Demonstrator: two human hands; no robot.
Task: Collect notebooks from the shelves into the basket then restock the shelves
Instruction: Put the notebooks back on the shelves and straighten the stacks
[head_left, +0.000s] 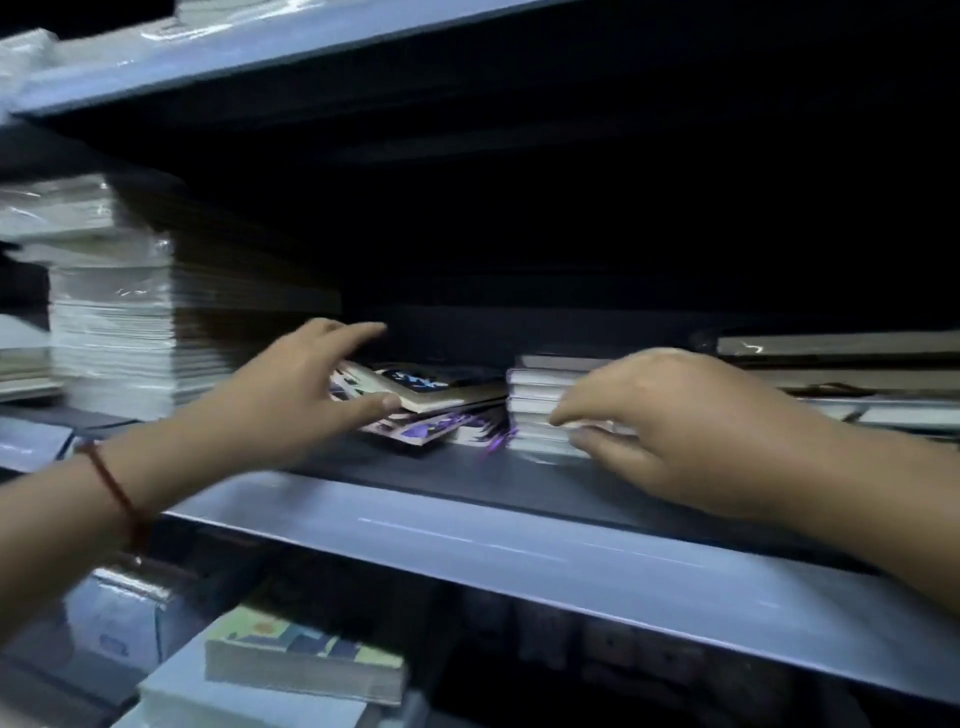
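A small loose pile of notebooks with dark and purple patterned covers (441, 395) lies on the middle shelf (519, 540). My left hand (306, 384) reaches over its left side, fingers spread, thumb against the pile's front edge. Right of it stands a neat stack of white-edged notebooks (535, 395). My right hand (670, 421) grips the front of that stack, fingers curled over the upper books and thumb under a lower one. The picture is motion-blurred. No basket is in view.
A tall plastic-wrapped stack of white paper goods (119, 332) fills the shelf's left end. Flat packs (841, 364) lie at the right. A shelf (218, 62) runs overhead. Below, a thick book with a yellow-green cover (301, 660) lies on white stacks.
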